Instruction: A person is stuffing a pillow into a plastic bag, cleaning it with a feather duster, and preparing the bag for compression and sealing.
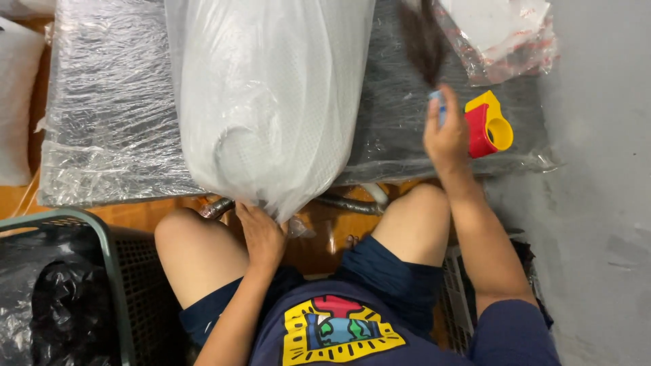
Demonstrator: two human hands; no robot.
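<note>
A low surface wrapped in crinkled clear plastic film (108, 115) stretched across the upper part of the view, dark underneath. At the top right corner lay a clear plastic bag with red markings (505, 34), holding something white. A strand of dark hair (424, 37) hung down over the wrapped surface. At the lower left stood a green-rimmed plastic basket (108, 261) lined with a black plastic bag (47, 305). Orange-brown wooden flooring (146, 213) showed beneath the surface's edge, and a grey concrete floor (600, 203) filled the right side. A white cushion (17, 102) sat at the far left edge.
</note>
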